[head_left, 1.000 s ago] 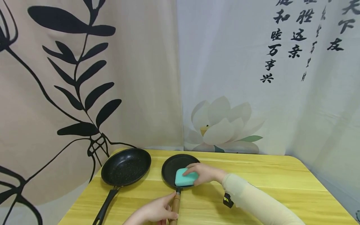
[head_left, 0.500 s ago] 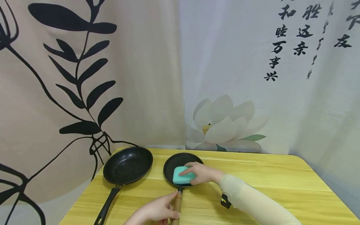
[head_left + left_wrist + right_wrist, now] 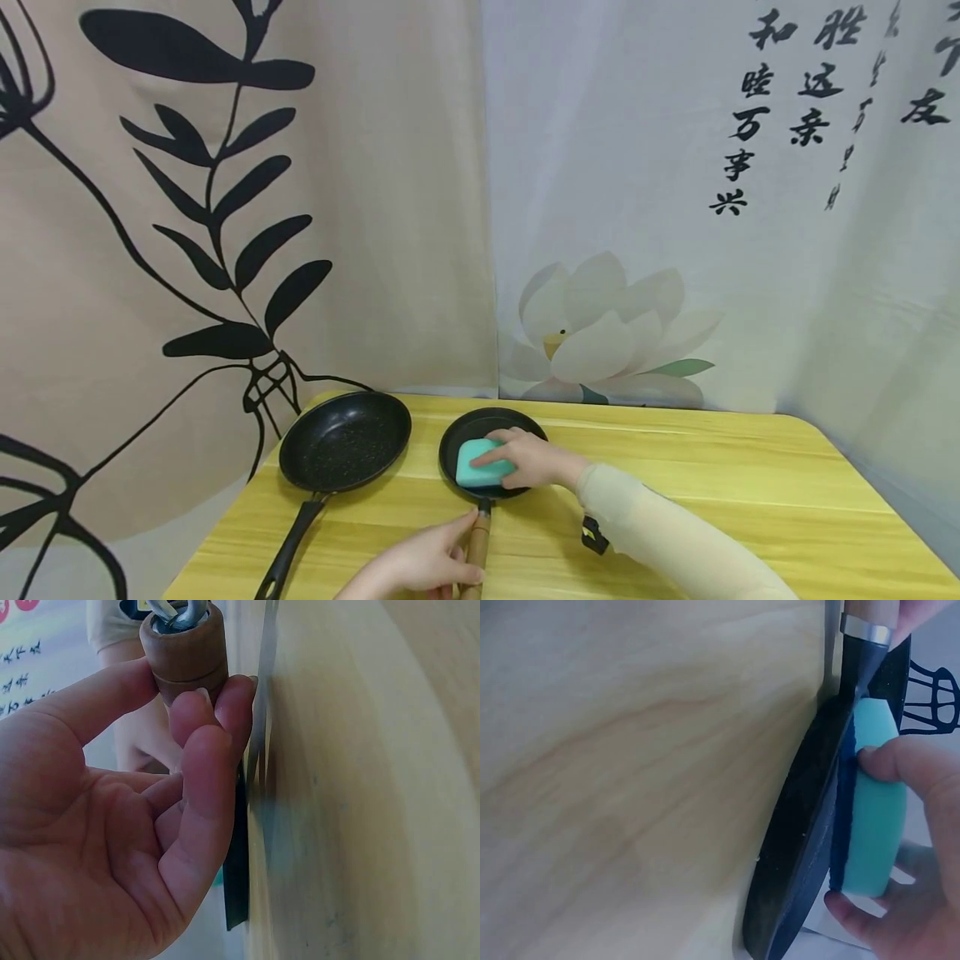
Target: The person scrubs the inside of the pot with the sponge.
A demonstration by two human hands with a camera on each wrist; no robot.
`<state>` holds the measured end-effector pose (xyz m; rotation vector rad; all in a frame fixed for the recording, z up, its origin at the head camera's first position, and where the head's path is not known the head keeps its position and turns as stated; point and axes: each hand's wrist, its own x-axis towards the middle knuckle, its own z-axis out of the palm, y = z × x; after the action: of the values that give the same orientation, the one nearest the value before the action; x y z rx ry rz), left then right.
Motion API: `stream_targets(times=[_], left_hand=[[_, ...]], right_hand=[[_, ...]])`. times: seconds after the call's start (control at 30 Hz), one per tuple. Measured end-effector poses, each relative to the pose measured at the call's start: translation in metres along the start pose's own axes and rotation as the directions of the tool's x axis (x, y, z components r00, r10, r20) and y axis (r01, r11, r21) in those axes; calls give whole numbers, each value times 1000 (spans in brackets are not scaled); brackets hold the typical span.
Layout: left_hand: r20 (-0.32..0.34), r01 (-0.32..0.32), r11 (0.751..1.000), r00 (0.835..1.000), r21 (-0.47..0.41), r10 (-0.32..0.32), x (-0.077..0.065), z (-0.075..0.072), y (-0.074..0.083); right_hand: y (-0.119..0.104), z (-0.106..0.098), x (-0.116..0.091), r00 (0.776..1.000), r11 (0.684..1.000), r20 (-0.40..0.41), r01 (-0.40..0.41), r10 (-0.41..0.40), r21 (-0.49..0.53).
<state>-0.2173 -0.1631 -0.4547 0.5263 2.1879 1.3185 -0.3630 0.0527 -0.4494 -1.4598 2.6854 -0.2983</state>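
A small black frying pan [image 3: 459, 442] with a wooden handle [image 3: 477, 550] lies on the table. My left hand [image 3: 423, 557] grips that handle, thumb on one side and curled fingers on the other; its ringed end shows in the left wrist view. Inside the pan is a turquoise sponge [image 3: 474, 468] with a dark scouring layer [image 3: 843, 817] facing the pan's bottom. My right hand [image 3: 528, 460] holds the sponge between thumb and fingers, as the right wrist view shows. Part of the sponge is hidden under the fingers.
A larger black speckled frying pan [image 3: 347, 442] with a black handle lies to the left on the yellow wooden table [image 3: 720, 492]. A patterned curtain [image 3: 405, 208] hangs behind the table. A small black device [image 3: 594, 535] is at the right wrist.
My right hand has slid the sponge slightly left across the small pan. The left hand keeps its grip on the handle. The head view has shifted a little.
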Motion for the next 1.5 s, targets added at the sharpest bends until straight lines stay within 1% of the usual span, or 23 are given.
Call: stream_targets(times=[0.17, 0.37, 0.57, 0.77, 0.8, 0.83, 0.87, 0.9, 1.03, 1.07, 1.1, 1.13, 1.17, 1.23, 1.33, 1.37, 1.4, 1.43, 1.5], left_hand=[[-4, 5, 1000, 1000, -8, -5, 0, 1, -1], [-20, 11, 1000, 1000, -29, -12, 0, 5, -4], [-22, 23, 1000, 999, -8, -23, 1, 4, -3], [-41, 16, 1000, 999, 16, -15, 1, 5, -3], [-42, 16, 1000, 999, 17, -16, 1, 5, -4], [-35, 11, 999, 999, 30, -10, 4, 4, -8], [-35, 14, 999, 999, 30, -13, 4, 4, -8], [-34, 18, 999, 999, 29, -17, 6, 3, -12], [17, -6, 1000, 1000, -8, 6, 37, -5, -70], [23, -3, 1000, 1000, -30, 3, 43, -5, -80], [33, -7, 999, 999, -38, 8, 51, -7, -94], [37, -17, 1000, 999, -26, 18, 55, -8, -102], [39, -12, 1000, 999, -17, 13, 55, -8, -101], [38, 7, 1000, 999, 17, -8, 52, -8, -93], [24, 8, 996, 1000, 84, -10, 43, -6, -73], [32, 18, 995, 999, 96, -21, 40, -6, -69], [20, 15, 994, 1000, 111, -17, 36, -6, -61], [22, 15, 992, 1000, 129, -18, 33, -5, -55], [10, 15, 990, 1000, 143, -17, 28, -5, -47]], right_hand=[[0, 2, 5, 1000, 1000, -7, -10, 10, -26], [-1, 4, 11, 1000, 1000, -2, -19, 19, -13], [-2, 5, 15, 1000, 1000, -17, -21, 21, 0], [0, 9, 24, 999, 999, -39, -35, 34, -32], [1, 10, 25, 998, 999, -43, -39, 38, -38], [1, 10, 26, 998, 998, -44, -46, 44, -39], [2, 10, 28, 998, 998, -48, -50, 48, -41], [2, 10, 29, 997, 998, -50, -55, 53, -39], [4, 11, 33, 995, 997, -60, -76, 75, -14], [5, 12, 34, 995, 997, -65, -78, 77, -11], [5, 12, 35, 994, 997, -69, -82, 81, -9], [6, 12, 36, 994, 996, -74, -85, 85, -7], [6, 13, 37, 993, 996, -78, -88, 88, -4], [7, 14, 39, 992, 995, -85, -99, 98, -8], [8, 14, 41, 988, 992, -91, -124, 123, -5], [8, 14, 42, 987, 991, -90, -132, 131, -6], [8, 14, 43, 986, 990, -90, -140, 138, -8], [8, 14, 44, 985, 989, -89, -146, 145, -6], [8, 13, 45, 984, 988, -87, -154, 152, -10]])
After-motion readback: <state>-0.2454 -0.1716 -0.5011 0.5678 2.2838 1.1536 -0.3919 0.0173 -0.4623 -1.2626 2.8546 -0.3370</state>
